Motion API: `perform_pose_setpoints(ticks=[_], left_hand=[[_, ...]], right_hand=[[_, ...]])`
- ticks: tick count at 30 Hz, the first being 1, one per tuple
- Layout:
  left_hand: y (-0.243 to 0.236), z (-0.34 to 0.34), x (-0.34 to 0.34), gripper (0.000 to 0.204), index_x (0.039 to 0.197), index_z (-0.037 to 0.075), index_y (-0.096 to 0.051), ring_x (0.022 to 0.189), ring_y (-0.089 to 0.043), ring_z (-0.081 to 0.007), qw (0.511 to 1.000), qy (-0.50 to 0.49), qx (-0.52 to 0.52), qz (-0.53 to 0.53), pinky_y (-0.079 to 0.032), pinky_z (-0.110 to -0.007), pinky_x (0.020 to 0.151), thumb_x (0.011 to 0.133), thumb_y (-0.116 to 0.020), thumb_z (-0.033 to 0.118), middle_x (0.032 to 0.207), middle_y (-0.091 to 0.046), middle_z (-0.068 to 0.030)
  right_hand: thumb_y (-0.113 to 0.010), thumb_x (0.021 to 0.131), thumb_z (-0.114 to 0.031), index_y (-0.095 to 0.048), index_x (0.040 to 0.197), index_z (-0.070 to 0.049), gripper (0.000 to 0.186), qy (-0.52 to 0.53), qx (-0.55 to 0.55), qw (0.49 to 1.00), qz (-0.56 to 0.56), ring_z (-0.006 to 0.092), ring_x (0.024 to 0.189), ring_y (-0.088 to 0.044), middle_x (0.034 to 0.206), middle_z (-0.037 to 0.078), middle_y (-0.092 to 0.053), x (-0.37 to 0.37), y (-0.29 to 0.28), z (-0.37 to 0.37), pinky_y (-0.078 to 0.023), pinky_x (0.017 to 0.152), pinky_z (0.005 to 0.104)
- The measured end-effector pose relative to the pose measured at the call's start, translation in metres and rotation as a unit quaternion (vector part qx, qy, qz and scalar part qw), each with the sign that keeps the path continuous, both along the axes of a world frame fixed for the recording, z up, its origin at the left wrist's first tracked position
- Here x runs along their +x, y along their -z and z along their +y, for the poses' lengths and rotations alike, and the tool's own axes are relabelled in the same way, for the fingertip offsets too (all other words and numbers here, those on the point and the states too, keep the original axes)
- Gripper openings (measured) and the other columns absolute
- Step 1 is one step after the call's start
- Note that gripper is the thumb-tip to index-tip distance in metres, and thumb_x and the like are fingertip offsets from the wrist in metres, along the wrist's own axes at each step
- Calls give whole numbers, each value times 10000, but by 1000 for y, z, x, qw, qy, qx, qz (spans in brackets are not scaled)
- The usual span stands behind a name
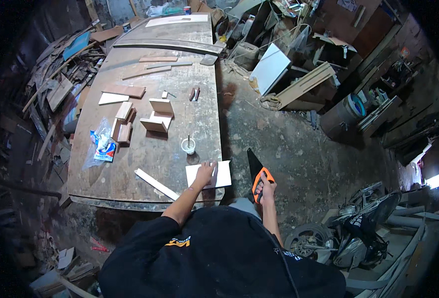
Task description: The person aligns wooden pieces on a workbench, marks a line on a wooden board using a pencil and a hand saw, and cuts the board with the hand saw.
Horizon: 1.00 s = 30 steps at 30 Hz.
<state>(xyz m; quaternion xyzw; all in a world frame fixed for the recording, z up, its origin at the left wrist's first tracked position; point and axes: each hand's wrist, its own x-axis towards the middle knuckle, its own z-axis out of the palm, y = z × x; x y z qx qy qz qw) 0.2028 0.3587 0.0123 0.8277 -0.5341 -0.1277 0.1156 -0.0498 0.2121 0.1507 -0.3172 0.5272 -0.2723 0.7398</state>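
My left hand (pixel 205 174) lies on a white board (pixel 222 175) at the near right corner of the worktable, fingers spread over its top. The board's right end juts slightly past the table's edge. Off the table to the right, my right hand (pixel 266 189) is closed round the orange and black handle of a handsaw (pixel 253 163). Its dark blade points up and away, apart from the board. A white cup (pixel 188 145) with a stick in it stands just beyond my left hand. A narrow white strip (pixel 156 184) lies to the left.
On the wooden worktable (pixel 145 149) stand small wooden assemblies (pixel 158 117), pliers (pixel 194 94) and a plastic bag (pixel 101 144). Scrap wood (pixel 60 89) is piled along the left. A barrel (pixel 343 116) and a motorcycle (pixel 351 233) stand on the right.
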Motion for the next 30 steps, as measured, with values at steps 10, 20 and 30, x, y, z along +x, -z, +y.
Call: perform_pose_setpoints(ticks=[10, 20, 30], left_hand=[[-12, -3, 12, 1197, 1517, 106, -290, 1300, -500, -402, 993, -5, 119, -3, -496, -549, 972, 515, -932, 238, 1481, -431, -229], [-7, 10, 14, 912, 1319, 92, -459, 1129, -537, -362, 999, 7, 28, -24, -525, -537, 881, 525, -897, 192, 1190, -525, -175], [-28, 5, 11, 914, 1405, 103, -426, 1220, -485, -378, 998, -9, 32, -55, -519, -556, 896, 589, -836, 143, 1351, -477, -191]], right_hand=[[-712, 925, -289, -398, 639, -155, 445, -12, -14, 999, 39, 86, 438, -421, 552, -48, -406, 11, 4, 4, -341, 406, 281], [-717, 921, -294, -401, 662, -150, 434, -6, 2, 999, 42, 82, 441, -431, 557, -43, -423, 0, 6, 7, -343, 399, 266], [-702, 929, -245, -406, 658, -147, 413, 12, 7, 999, 50, 87, 435, -438, 552, -40, -428, -5, 13, 4, -344, 394, 278]])
